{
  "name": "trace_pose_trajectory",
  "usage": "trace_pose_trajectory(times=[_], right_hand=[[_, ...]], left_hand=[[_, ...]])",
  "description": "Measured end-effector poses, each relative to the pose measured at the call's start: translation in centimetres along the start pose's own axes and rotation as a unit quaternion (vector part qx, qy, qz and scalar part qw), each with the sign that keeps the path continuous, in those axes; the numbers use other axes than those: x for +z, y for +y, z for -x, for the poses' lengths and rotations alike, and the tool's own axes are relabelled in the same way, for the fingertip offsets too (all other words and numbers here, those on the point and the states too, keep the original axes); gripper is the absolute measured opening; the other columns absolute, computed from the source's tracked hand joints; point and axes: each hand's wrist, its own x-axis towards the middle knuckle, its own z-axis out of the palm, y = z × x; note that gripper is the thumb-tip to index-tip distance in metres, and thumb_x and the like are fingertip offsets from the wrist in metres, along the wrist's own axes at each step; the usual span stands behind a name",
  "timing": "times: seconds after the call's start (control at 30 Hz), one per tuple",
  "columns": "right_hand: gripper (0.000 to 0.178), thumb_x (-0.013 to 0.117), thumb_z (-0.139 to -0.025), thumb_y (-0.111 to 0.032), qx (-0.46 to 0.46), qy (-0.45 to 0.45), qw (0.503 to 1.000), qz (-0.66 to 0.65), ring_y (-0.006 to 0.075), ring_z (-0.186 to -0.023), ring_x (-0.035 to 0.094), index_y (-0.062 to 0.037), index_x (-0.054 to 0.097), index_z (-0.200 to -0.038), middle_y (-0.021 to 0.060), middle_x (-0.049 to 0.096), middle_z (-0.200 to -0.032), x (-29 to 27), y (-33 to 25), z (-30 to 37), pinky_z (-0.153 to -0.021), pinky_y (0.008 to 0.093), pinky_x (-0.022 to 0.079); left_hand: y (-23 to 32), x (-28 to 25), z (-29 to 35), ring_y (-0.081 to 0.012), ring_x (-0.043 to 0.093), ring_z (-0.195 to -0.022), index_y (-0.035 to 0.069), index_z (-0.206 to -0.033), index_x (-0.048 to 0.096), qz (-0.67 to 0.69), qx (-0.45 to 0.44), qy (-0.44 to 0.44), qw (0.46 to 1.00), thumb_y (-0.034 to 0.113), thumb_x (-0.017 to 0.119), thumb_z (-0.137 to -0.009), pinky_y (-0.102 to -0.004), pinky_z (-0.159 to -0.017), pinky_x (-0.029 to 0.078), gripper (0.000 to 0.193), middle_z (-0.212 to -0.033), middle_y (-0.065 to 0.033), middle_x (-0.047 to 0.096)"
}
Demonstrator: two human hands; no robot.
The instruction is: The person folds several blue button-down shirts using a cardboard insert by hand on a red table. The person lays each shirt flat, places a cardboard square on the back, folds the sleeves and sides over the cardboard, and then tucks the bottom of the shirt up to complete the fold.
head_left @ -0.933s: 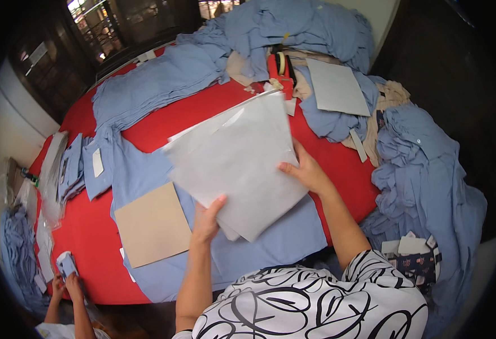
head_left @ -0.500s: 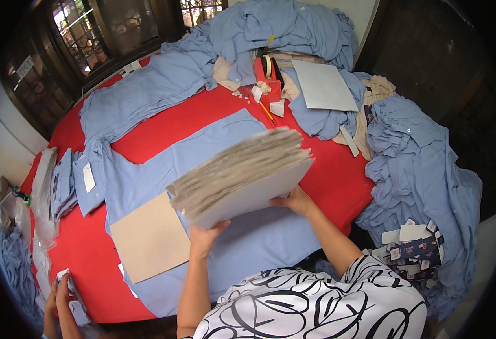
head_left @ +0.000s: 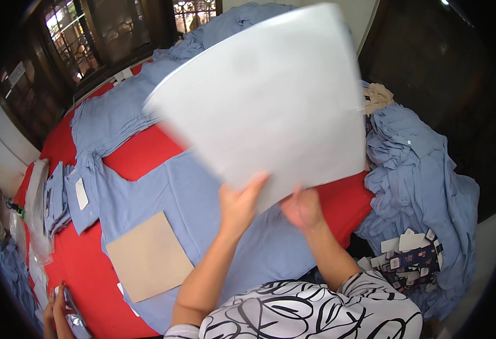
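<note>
A stack of cardboard sheets is raised above the table, its pale grey face filling the middle of the view; motion blurs its edges. My left hand grips its lower edge, thumb lying on the grey face. At the same edge, farther right, my right hand is closed on the stack, with most of its fingers hidden or blurred. Beneath them a light blue shirt lies spread on the table, and a tan cardboard sheet rests on its lower left part.
A red cloth covers the table. Piled blue garments hang over the right side, with many tags below. Folded blue shirts and clear plastic bags lie left. Another person's hands hold something at the lower left.
I have lifted and tipped up the cardboard stack, so its grey face shows instead of its layered edges. Both my hands have come closer together. The stack now hides the items behind it.
</note>
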Motion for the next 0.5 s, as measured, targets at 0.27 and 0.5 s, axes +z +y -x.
trace_pose_trajectory(times=[0.27, 0.5], right_hand=[[0.048, 0.059, -0.097, -0.020, -0.200, 0.156, 0.967, 0.008, 0.0288, -0.122, 0.053, -0.0005, 0.042, -0.137, 0.0129, 0.053, -0.135, -6.2, -13.9, -15.6, -0.106, 0.0452, 0.042], [0.040, 0.064, -0.093, -0.019, 0.022, 0.400, 0.893, 0.205, 0.0304, -0.112, 0.058, -0.0029, 0.050, -0.127, 0.0129, 0.059, -0.121, -22.5, -13.8, -20.5, -0.088, 0.0428, 0.055]], left_hand=[[2.1, 2.0, -5.0, -0.0295, 0.054, -0.116, 0.003, -0.140, 0.047, -0.288, 0.137, -0.167, 0.933, 0.028, 0.067, -0.090, -0.0395, -0.102, 0.042, 0.059, -0.130, -0.0144, 0.057], [-12.0, -5.4, -1.1, -0.0341, 0.040, -0.134, 0.007, -0.132, 0.056, -0.631, 0.223, -0.105, 0.736, 0.034, 0.062, -0.090, -0.0472, -0.113, 0.030, 0.051, -0.141, -0.0162, 0.048]])
